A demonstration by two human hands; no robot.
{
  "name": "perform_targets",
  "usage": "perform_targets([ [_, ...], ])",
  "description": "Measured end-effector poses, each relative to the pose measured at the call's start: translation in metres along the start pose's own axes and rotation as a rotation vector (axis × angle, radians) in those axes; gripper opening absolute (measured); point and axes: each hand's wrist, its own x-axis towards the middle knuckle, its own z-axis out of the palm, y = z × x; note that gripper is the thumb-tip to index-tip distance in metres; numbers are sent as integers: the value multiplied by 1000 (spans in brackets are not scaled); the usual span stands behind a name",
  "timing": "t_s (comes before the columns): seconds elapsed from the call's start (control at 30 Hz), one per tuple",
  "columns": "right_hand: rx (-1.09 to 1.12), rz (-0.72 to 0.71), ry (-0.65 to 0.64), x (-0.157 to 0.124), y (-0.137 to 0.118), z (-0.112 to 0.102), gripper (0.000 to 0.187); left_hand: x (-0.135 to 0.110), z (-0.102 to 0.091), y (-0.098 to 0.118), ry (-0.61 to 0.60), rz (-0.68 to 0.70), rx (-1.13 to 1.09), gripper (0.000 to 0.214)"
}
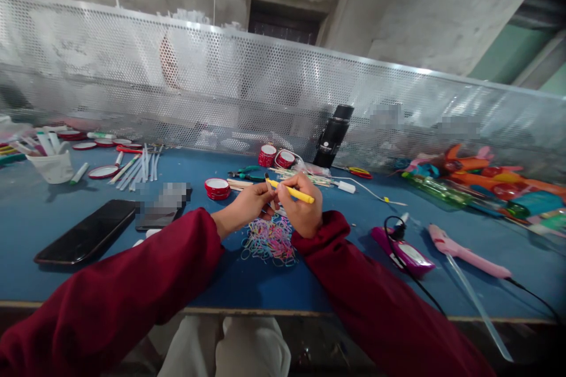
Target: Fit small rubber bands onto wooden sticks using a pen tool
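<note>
My right hand (300, 206) is closed around a yellow marker pen (301, 194), which slants up to the left toward a small dark tip. Close beside it, my left hand (247, 205) pinches a thin pale stick (271, 193) between thumb and fingers. The marker's tip end is at the stick; whether they touch, I cannot tell. Below both hands lies a loose heap of coloured rubber bands (270, 241) on the blue table (247, 288). Small red-rimmed drums (217, 188) and wooden sticks (240, 184) are just behind my left hand.
Two phones (88, 232) lie at the left, near a white cup of markers (50, 166) and several glue sticks (139, 169). A black flask (333, 136) stands by the perforated metal screen (198, 88). At right are a pink glue gun (469, 256), a purple power strip (403, 252) and cables.
</note>
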Motion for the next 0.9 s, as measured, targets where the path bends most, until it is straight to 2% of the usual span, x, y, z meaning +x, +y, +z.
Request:
perform_targets([
  [0.23, 22, 16, 39, 2, 7, -1, 10, 0, 0, 3, 27, -1, -15, 20],
  [0.5, -9, -26, 5, 1, 1, 0, 10, 1, 0, 0, 28, -2, 8, 21],
  [0.73, 15, 21, 46, 3, 7, -1, 9, -2, 1, 5, 35, -5, 0, 20],
  [0.9, 53, -85, -3, 2, 0, -3, 11, -2, 1, 4, 39, -9, -25, 21],
])
